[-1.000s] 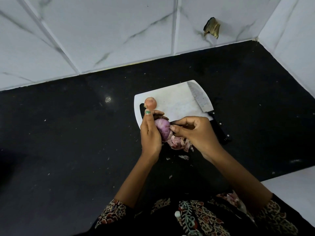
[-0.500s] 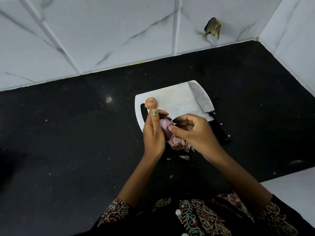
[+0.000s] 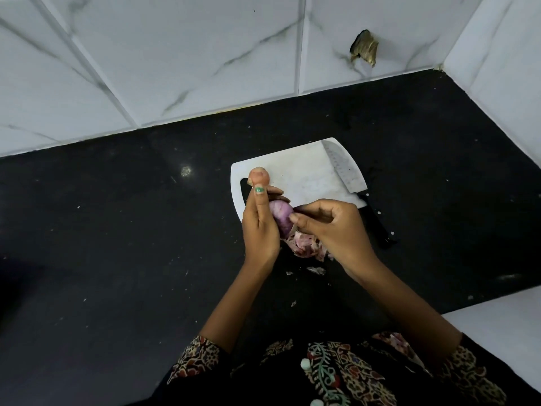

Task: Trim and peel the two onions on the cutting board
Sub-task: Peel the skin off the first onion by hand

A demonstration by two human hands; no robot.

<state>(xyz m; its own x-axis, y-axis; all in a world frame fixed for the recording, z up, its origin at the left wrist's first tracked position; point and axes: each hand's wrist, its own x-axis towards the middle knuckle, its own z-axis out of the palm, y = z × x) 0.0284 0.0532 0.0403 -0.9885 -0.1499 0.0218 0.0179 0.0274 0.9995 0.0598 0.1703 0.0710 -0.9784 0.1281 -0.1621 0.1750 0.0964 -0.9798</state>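
- Head view: the step in hand looks like peeling the first of the two onions. The left hand (image 3: 260,230) wraps its fingers round a purple onion (image 3: 280,217), thumb pointing straight up, and holds it over the 7 o'clock corner of the white cutting board (image 3: 304,174).
- The right hand (image 3: 333,230) has its fingers curled in a pinch at the onion's 3 o'clock side, apparently on a flap of skin; the flap itself is mostly hidden.
- The second onion (image 3: 259,176) sits on the board at its 9 o'clock edge, just beyond the left thumb tip, with its papery skin on.
- A heap of pink peelings (image 3: 304,246) lies at 6 o'clock of the held onion, partly under the right hand.
- The next move likely calls for pulling the skin free, dropping it on the heap, then turning the onion to check for leftover skin.
- The knife (image 3: 342,168) lies idle along the board's 3 o'clock edge, with its handle pointing to 5 o'clock.
- The black counter (image 3: 117,230) is flecked with scraps; a marble-veined tiled wall (image 3: 175,54) runs behind, with a broken hole (image 3: 364,51) at 1 o'clock.
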